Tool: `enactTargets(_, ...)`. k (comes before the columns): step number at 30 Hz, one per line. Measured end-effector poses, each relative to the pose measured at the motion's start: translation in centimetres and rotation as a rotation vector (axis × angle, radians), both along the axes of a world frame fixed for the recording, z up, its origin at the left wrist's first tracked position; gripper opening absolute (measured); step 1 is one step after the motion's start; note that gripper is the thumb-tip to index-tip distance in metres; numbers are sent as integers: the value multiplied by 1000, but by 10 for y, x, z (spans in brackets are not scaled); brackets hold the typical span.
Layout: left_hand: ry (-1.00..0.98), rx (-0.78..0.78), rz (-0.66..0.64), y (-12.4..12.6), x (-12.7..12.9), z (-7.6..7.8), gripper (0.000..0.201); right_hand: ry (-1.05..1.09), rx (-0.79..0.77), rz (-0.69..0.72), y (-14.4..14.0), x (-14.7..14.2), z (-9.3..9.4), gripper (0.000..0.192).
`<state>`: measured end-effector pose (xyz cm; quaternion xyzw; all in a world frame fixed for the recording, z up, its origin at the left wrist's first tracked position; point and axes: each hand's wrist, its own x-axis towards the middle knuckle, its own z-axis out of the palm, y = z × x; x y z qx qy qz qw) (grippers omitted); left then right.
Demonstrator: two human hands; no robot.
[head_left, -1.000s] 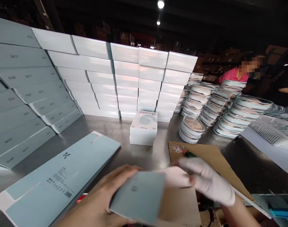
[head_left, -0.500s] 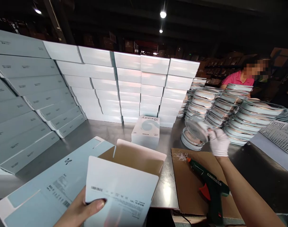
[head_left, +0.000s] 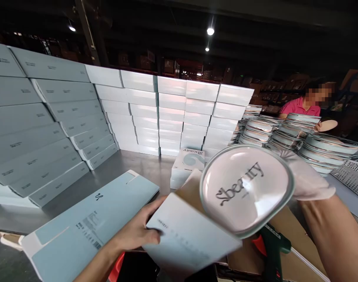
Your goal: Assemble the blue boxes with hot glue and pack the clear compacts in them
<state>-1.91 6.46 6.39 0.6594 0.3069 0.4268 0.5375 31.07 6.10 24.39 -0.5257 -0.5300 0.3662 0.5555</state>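
- Gripping a pale blue carton (head_left: pixel 193 239): left hand (head_left: pixel 140 233), bare, thumb laid on the printed panel, remaining fingers around the near corner and partly hidden.
- Right hand (head_left: pixel 308 176), in a white glove, clasps the edge of a lettered oval disc (head_left: pixel 240 203); thumb position cannot be told.
- Disc position: tilted, face toward the camera, at the carton's mouth and overlapping it in view. Whether its lower edge is inside cannot be told.
- Carton raised above the front of the metal table (head_left: pixel 130 160), tilted, its top unclosed.
- Left of it: flattened cartons (head_left: pixel 87 231) lying on the table.
- Beyond the carton: a small lettered box (head_left: pixel 189 166), in front of a wall of stacked boxes (head_left: pixel 173 113).
- Below the disc: green glue gun (head_left: pixel 273 246) on a cardboard sheet (head_left: pixel 298 231).
- Right side: stacked rounded pieces (head_left: pixel 328 152) beside a white perforated basket (head_left: pixel 352 176).
- Behind the stacks: person in pink (head_left: pixel 299 107).
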Motion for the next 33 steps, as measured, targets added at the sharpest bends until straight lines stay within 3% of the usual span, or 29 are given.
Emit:
enactTargets(3, -24, -7, 131, 0, 9, -20, 79, -152, 57, 205, -19, -32, -6, 25)
enactTargets(7, -19, -59, 299, -11, 10, -61, 73, -276, 379, 12, -42, -46, -65, 27)
enactTargets(9, -25, -72, 364, -18, 7, -74, 74, -220, 365, -38, -52, -47, -102, 22)
enactTargets(11, -48, -61, 415, -24, 4, -76, 79, -219, 287, 62, -59, -53, -136, 35)
enactTargets(13, -76, 44, 400, -28, 3, -69, 77, -316, 283, 185, -64, -64, -163, 62)
enactTargets(16, -95, 289, 312, -30, 6, -53, 57, -353, 365, 190, -64, -90, -187, 60)
enactTargets(19, -85, 316, 363, -32, 12, -46, 49, -269, 344, 13, -62, -114, -196, 46)
enactTargets(21, -139, 284, 464, -35, 16, -46, 29, -264, 298, -94, -63, -126, -199, 55)
enactTargets(23, -146, 242, 536, -38, 18, -46, 20, -233, 272, -132, -66, -133, -200, 65)
enactTargets(25, -32, 166, 521, -38, 14, -42, 21, -209, 268, -89, -70, -129, -200, 66)
enactTargets(28, 185, 124, 364, -33, -1, -32, 31, -327, 192, -42, -73, -93, -193, 68)
enactTargets(30, 220, 170, 260, -28, -12, -27, 30, -487, 34, -209, -75, -47, -185, 66)
enactTargets(32, 232, 184, 214, -26, -19, -23, 37, -619, -172, -483, -79, 7, -178, 40)
enactTargets(33, 236, 167, 218, -26, -22, -23, 42, -625, -255, -542, -82, 32, -176, 24)
